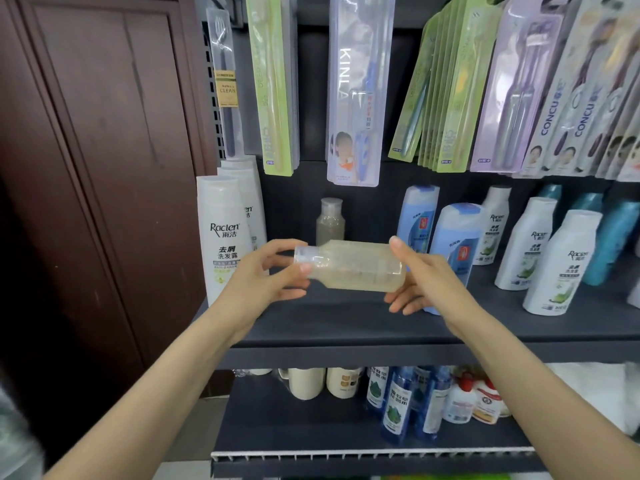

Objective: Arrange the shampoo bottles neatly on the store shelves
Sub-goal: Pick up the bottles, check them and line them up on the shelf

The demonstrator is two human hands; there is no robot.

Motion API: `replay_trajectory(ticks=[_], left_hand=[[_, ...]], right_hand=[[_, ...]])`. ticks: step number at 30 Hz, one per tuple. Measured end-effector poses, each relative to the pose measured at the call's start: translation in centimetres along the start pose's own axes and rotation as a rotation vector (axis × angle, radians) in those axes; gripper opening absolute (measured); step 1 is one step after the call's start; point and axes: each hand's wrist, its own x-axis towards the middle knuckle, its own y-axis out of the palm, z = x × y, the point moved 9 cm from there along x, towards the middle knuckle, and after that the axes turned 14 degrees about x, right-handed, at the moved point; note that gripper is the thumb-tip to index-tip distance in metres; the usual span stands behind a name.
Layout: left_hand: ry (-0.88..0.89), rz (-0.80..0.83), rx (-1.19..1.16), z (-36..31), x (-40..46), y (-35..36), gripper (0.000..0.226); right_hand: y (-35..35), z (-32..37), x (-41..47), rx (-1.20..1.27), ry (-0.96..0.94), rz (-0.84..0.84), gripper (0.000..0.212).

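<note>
A clear bottle of pale yellow liquid (353,265) lies on its side in the air above the dark middle shelf (346,323), cap to the left. My left hand (266,275) pinches the cap end. At the base end, my right hand (420,278) grips it with the thumb on top. A matching clear bottle (330,221) stands upright at the back of the shelf. White Raclen bottles (223,237) stand at the left, blue bottles (453,237) just behind my right hand, more white Raclen bottles (557,261) and teal bottles (613,244) at the right.
Packaged toothbrushes (353,91) hang in rows above the middle shelf. The lower shelf (311,427) carries cream jars, blue-green bottles (398,403) and small red-capped bottles. A dark wooden door (97,168) borders the shelving on the left.
</note>
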Motion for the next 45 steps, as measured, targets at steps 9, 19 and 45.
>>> replay_trajectory(ticks=[9, 19, 45], left_hand=[[0.029, -0.127, 0.059, -1.1, 1.4, -0.6, 0.02], [0.177, -0.175, 0.491, -3.4, 5.1, 1.0, 0.046], [0.163, -0.238, 0.37, 1.1, 10.8, 3.1, 0.041]], right_hand=[[1.7, 0.0, 0.4, -0.11, -0.209, 0.189, 0.051], [3.6, 1.3, 1.8, -0.28, -0.416, 0.141, 0.069], [4.0, -1.7, 9.7, -0.131, -0.369, -0.015, 0.056]])
